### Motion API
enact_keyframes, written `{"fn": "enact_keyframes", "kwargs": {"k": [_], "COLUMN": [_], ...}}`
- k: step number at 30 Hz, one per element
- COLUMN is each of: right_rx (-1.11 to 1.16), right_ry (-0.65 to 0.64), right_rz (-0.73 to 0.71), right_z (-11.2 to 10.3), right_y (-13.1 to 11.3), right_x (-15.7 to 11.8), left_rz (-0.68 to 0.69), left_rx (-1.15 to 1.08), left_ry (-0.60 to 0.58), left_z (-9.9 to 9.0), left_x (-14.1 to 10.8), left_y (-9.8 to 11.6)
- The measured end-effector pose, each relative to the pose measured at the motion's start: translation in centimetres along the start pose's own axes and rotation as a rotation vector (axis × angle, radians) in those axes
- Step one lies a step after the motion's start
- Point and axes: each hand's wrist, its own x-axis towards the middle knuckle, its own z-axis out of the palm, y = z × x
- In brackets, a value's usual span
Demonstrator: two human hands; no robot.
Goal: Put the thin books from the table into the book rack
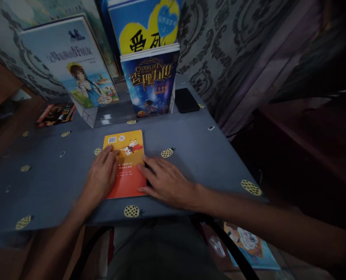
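Observation:
An orange and yellow book (129, 179) lies closed on the table, back cover up, with a barcode and a cartoon figure in a red cape; its printing is upside down to me. My left hand (104, 171) rests along its left edge, fingers stretched out onto the cover. From the right, my right hand (167, 181) reaches to the opposite edge, fingers spread and their tips touching the cover. Neither hand is wrapped round the book.
Behind stand a light-blue book (62, 50), a dark blue book (149, 83) and a blue-yellow book (145, 25) in clear holders. A black phone (187, 100) and a dark booklet (56, 114) lie beside them. The table (190, 136) has a pineapple-print cloth. Below right is a colourful packet (250, 245).

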Motion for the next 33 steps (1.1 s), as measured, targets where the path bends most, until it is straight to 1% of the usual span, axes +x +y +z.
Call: {"fn": "enact_keyframes", "kwargs": {"k": [2,5,6,8,11,13,15,18,22,24,27,28,30,33], "right_rx": [0.036,0.09,0.094,0.091,0.099,0.109,0.117,0.132,0.166,0.176,0.189,0.196,0.216,0.272], "right_ry": [-0.001,-0.004,-0.002,-0.003,-0.017,-0.024,-0.017,0.013,0.043,0.048,0.076,0.088,0.098,0.099], "right_rz": [0.001,0.009,0.011,0.018,0.037,0.045,0.053,0.068,0.077,0.073,0.06,0.057,0.06,0.107], "right_z": [-0.2,-0.6,-0.7,-0.9,-1.0,-1.0,-1.0,-0.9,-0.8,-0.7,-0.6,-0.5,-0.3,0.0], "right_y": [-0.5,-0.6,-0.5,-0.3,-0.3,-0.3,-0.3,-0.3,-0.2,-0.1,0.1,0.1,0.3,0.8], "right_x": [-0.3,-0.2,-0.2,-0.1,-0.1,-0.1,-0.2,-0.2,-0.2,-0.2,-0.2,-0.2,-0.2,0.2], "left_rz": [-0.063,-0.182,-0.22,-0.309,-0.49,-0.609,-0.695,-0.785,-0.863,-0.868,-0.835,-0.829,-0.832,-0.826], "left_rx": [-0.054,-0.156,-0.215,-0.401,-0.719,-0.884,-1.038,-1.221,-1.331,-1.362,-1.366,-1.364,-1.372,-1.405], "left_ry": [0.02,0.034,0.033,0.043,0.141,0.237,0.295,0.312,0.318,0.302,0.227,0.186,0.071,-0.099], "left_z": [0.1,-0.1,-0.3,-0.8,-1.6,-1.9,-2.2,-2.6,-3.1,-3.3,-3.2,-3.1,-2.9,-2.6], "left_x": [0.5,1.2,1.4,1.8,2.2,2.6,2.9,3.4,3.7,3.7,3.5,3.3,3.0,2.6], "left_y": [0.0,-0.1,-0.2,-0.5,-1.4,-2.1,-2.5,-2.5,-2.3,-2.5,-2.8,-2.8,-2.6,-1.8]}}
